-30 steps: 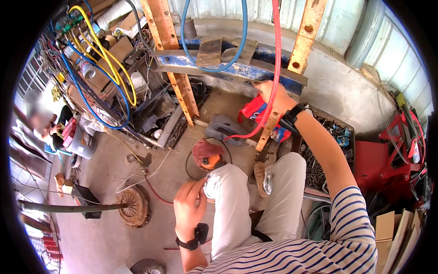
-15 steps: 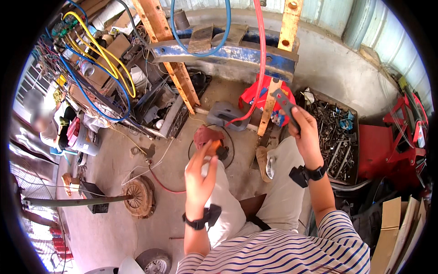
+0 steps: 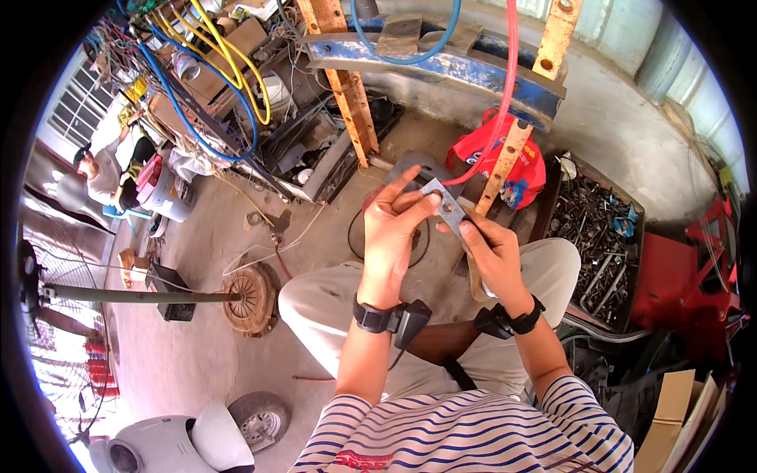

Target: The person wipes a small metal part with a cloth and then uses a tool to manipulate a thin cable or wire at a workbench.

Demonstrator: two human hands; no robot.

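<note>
A flat grey metal plate with holes (image 3: 446, 208) is held up in front of me between my two hands. My right hand (image 3: 495, 256) is closed around its lower end, the thumb lying along the face. At the upper end, by a hole, the thumb of my left hand (image 3: 389, 240) presses on the plate. The index finger of that hand sticks out past it, and its other fingers are partly hidden. Behind my left hand lies a dark red thing (image 3: 371, 197) on the floor, mostly covered by the hand.
A tray of metal bolts and scraps (image 3: 591, 244) stands at right, beside a red machine (image 3: 678, 268). Ahead rise a blue beam (image 3: 441, 67) and a red bag (image 3: 512, 169). A round clutch part (image 3: 251, 299) lies left. A person (image 3: 106, 173) sits far left.
My right hand has brought the plate down and left. My left hand has risen to the right and now pinches the plate's upper end. My knees have spread, and the view has shifted.
</note>
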